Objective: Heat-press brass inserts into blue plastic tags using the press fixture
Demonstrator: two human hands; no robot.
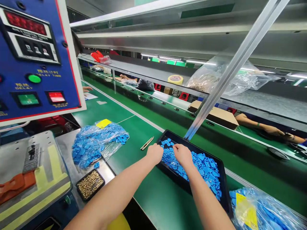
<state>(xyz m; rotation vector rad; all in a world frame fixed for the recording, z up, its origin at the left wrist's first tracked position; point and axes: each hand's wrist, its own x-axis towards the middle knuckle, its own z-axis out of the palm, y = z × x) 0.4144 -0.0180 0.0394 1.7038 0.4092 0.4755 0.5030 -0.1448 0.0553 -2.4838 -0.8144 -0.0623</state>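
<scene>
A black tray point(224, 185) filled with small blue plastic parts point(203, 164) lies on the green bench in front of me. Over the tray's near left corner is my left hand point(154, 154), its fingers curled closed. My right hand point(182, 155) hovers above the blue parts a short way to the right, thumb and fingers pinched together. Whatever either hand pinches is too small or hidden to make out. A slim metallic tool point(147, 143), possibly a cutter knife, rests on the bench left of the tray.
At left stand a blue control box point(43, 83) and a machine point(31, 179). Bags of blue parts lie left point(93, 143) and right point(271, 210). A small tray of brass pieces point(90, 185) sits nearby. A slanted metal post point(223, 86) rises behind the tray. Other people's arms point(261, 126) show across the line.
</scene>
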